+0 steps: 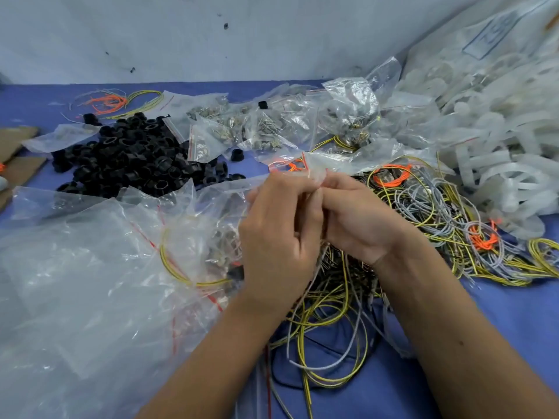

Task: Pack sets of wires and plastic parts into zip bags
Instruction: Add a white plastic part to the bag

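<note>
From the head view, the left hand (279,234) and right hand (357,220) meet knuckle to knuckle, fingers curled and pinching the mouth of a small clear zip bag (298,172) at their tips. Loose yellow and grey wires (329,309) lie beneath the fingers. Black plastic rings (127,155) are heaped beyond them to the left. A blue-framed label (496,31) on a far bag is too blurred to read.
</note>
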Tool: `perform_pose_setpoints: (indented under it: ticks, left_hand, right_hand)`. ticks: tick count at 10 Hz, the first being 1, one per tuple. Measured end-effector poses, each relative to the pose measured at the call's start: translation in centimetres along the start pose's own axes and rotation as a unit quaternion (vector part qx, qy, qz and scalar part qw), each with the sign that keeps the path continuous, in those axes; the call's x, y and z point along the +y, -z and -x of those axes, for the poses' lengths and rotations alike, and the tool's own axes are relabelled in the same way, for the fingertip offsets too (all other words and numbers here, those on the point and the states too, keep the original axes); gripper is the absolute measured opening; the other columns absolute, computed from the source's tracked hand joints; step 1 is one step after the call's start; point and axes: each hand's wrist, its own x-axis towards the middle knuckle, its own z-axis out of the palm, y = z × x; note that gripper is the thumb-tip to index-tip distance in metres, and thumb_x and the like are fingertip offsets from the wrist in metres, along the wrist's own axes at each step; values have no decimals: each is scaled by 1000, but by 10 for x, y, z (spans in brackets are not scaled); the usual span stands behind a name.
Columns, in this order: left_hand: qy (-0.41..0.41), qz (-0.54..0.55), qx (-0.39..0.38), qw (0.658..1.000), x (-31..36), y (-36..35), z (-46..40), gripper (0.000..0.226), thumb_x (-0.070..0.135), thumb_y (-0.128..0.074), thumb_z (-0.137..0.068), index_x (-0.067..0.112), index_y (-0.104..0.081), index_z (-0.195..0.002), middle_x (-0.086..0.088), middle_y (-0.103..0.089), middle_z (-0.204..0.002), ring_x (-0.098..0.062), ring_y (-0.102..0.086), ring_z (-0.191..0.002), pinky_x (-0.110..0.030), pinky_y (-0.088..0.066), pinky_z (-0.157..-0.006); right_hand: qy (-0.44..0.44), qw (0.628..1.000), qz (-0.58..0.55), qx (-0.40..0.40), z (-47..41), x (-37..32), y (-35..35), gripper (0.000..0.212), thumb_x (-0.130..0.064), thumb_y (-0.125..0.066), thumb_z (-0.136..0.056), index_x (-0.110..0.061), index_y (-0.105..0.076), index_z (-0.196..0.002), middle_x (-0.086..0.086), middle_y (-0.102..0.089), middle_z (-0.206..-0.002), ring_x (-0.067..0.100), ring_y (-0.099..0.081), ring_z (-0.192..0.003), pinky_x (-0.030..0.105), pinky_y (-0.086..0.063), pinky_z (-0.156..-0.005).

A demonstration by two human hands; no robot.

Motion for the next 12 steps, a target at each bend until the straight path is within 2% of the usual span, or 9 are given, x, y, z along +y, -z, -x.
perform_pose_setpoints:
  ticks: [1,2,3,4,5,6,8,11,12]
  left_hand:
    - [74,3,-7,997,-6,-5,0,7,14,-62,-101,8,-64,-97,1,-63,-86,-11,-57,-76,-18,-43,-69]
    - [128,-24,-30,991,-6,-16,-13,8,18,-61,-100,17,-58,-93,6,-60,-79,-14,-58,-71,-29,-46,-65]
    - [174,-51,-65,981,-9,-33,-26,9,19,-63,-98,18,-57,-92,7,-60,-78,-15,-58,-71,-34,-46,-65]
    - [211,-120,-116,963,-18,-52,-37,7,21,-64,-94,18,-57,-92,4,-61,-78,-17,-55,-70,-33,-39,-58]
    - [259,-188,-221,921,-30,-68,-52,7,22,-62,-87,19,-56,-89,0,-60,-83,-22,-54,-75,-31,-34,-56]
    - [289,-239,-348,859,-45,-80,-63,15,20,-58,-86,19,-48,-75,-3,-53,-77,-24,-50,-68,-28,-29,-51]
    - [300,-251,-404,827,-61,-85,-58,27,27,-50,-92,17,-46,-67,-9,-57,-73,-38,-64,-80,-34,-48,-67]
    - [326,-77,-270,903,-49,-52,-35,9,13,-61,-84,20,-63,-80,1,-66,-78,-15,-63,-74,-29,-46,-63]
    - [331,28,-209,920,-47,-39,-26,12,12,-61,-86,23,-61,-82,4,-66,-67,-9,-58,-53,-17,-42,-49]
  right_hand:
    - [85,991,100,18,7,-20,16,23,-7,-54,-104,-9,-73,-93,12,-72,-84,21,-71,-71,28,-58,-59]
    - [175,947,185,197,13,-31,40,22,-15,-57,-104,-9,-74,-92,8,-71,-68,19,-66,-53,25,-48,-42]
    - [224,760,392,467,16,-39,75,22,-26,-60,-99,-13,-77,-94,2,-75,-74,16,-70,-67,31,-54,-61]
    - [154,611,505,590,24,-43,108,22,-27,-58,-95,-20,-74,-108,6,-75,-102,30,-65,-104,33,-45,-87]
    - [66,557,556,613,28,-43,130,35,-19,-60,-89,-23,-65,-123,12,-61,-129,37,-46,-126,40,-38,-98]
    - [-15,577,578,577,25,-40,136,52,-17,-62,-86,-23,-54,-137,12,-45,-149,38,-34,-138,53,-36,-107]
    - [-24,582,572,577,20,-35,139,44,-18,-65,-89,-22,-56,-132,7,-53,-137,34,-50,-126,55,-32,-104]
    - [91,595,490,630,27,-37,141,38,-13,-69,-90,-12,-62,-127,13,-65,-127,35,-57,-122,46,-42,-103]
    - [147,581,468,650,29,-38,139,31,-14,-62,-96,-9,-66,-125,15,-65,-124,34,-57,-118,39,-43,-98]
